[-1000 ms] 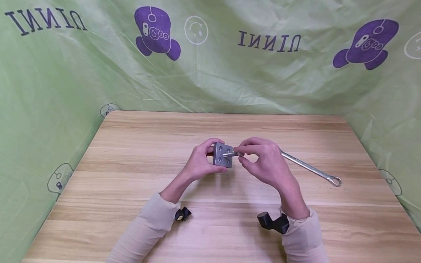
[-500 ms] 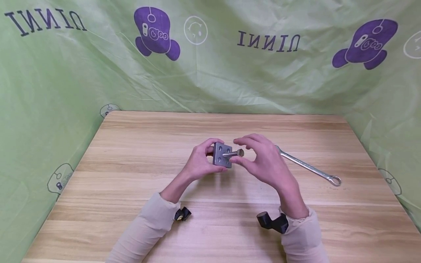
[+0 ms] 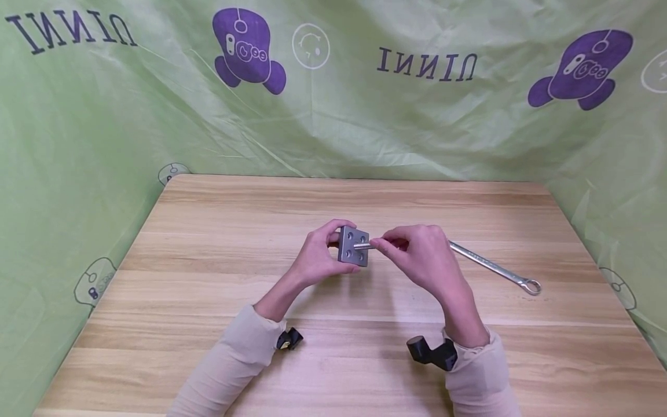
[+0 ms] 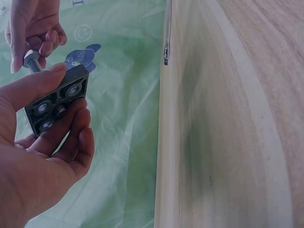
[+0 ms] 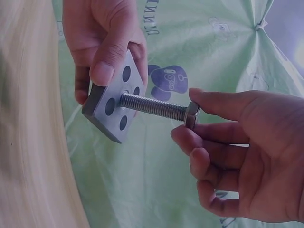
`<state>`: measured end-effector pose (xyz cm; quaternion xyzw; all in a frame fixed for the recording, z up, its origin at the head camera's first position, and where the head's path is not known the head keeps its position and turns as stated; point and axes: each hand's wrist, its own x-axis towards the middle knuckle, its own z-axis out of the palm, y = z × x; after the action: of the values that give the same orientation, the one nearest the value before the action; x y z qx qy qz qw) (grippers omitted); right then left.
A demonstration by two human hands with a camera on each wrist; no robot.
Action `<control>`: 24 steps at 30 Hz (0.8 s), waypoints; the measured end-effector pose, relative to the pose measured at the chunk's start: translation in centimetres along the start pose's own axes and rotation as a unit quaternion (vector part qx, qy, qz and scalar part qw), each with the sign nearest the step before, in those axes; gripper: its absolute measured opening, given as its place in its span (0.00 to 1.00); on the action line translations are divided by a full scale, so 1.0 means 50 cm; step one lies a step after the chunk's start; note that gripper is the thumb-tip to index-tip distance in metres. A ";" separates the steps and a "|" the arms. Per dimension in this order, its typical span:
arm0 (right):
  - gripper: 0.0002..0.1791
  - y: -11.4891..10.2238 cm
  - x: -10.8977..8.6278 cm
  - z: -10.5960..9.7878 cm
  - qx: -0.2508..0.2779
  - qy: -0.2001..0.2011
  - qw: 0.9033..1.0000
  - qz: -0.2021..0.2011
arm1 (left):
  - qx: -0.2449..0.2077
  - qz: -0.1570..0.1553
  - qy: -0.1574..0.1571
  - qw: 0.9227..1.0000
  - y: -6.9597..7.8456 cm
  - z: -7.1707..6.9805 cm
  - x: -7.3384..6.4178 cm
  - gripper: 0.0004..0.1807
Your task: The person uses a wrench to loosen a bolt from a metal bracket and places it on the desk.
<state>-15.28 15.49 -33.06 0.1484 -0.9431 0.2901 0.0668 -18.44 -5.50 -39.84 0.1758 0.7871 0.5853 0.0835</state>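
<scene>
My left hand [image 3: 320, 255] grips a square grey metal plate [image 3: 353, 236] by its edges, thumb on one side and fingers on the other, above the table. Holes show near the plate's corners. From its centre hole a threaded hex bolt [image 5: 154, 107] sticks out toward my right hand [image 3: 424, 255]. Thumb and fingers of that hand pinch the bolt's hex head [image 5: 192, 115]. In the left wrist view the plate's hollow underside [image 4: 59, 97] shows, and the bolt's tip [image 4: 60, 110] sits in the centre hole, close to my left fingertips.
A silver combination wrench [image 3: 490, 265] lies on the wooden table [image 3: 234, 220] to the right, its far end hidden behind my right hand. Green printed cloth [image 3: 333, 127] hangs around the table's back and sides. A black wrist mount [image 3: 432, 352] sits on each forearm.
My right fingers spread off the bolt head half a second ago and now pinch it again, covering the head in the head view. The left hand and plate have stayed in place.
</scene>
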 end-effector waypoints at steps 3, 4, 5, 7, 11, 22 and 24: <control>0.10 0.002 -0.001 0.000 0.008 0.012 0.999 -0.031 | 0.001 0.000 0.001 1.000 0.000 0.000 0.000 0.41; 0.09 0.004 -0.002 0.000 0.010 0.017 0.999 -0.044 | 0.001 0.001 0.001 1.000 0.000 0.000 0.000 0.41; 0.09 0.005 -0.002 0.001 0.012 0.022 0.998 -0.056 | 0.000 0.001 0.001 1.000 0.000 0.000 0.001 0.41; 0.10 0.007 -0.003 0.001 0.015 0.033 0.996 -0.084 | -0.003 0.001 0.002 1.000 -0.001 0.000 0.001 0.41; 0.11 0.010 -0.003 0.003 0.021 0.052 0.990 -0.129 | -0.006 0.000 0.002 1.000 0.000 -0.001 0.001 0.41; 0.14 0.010 -0.004 0.005 0.019 0.054 0.984 -0.168 | -0.001 0.001 0.002 1.000 -0.001 -0.001 0.002 0.40; 0.17 0.010 -0.004 0.004 0.020 0.050 0.987 -0.148 | 0.000 0.000 0.003 1.000 0.000 -0.001 0.001 0.40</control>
<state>-15.27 15.82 -33.55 0.2729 -0.9001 0.3031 0.1533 -18.51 -5.51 -39.83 0.1743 0.7871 0.5861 0.0813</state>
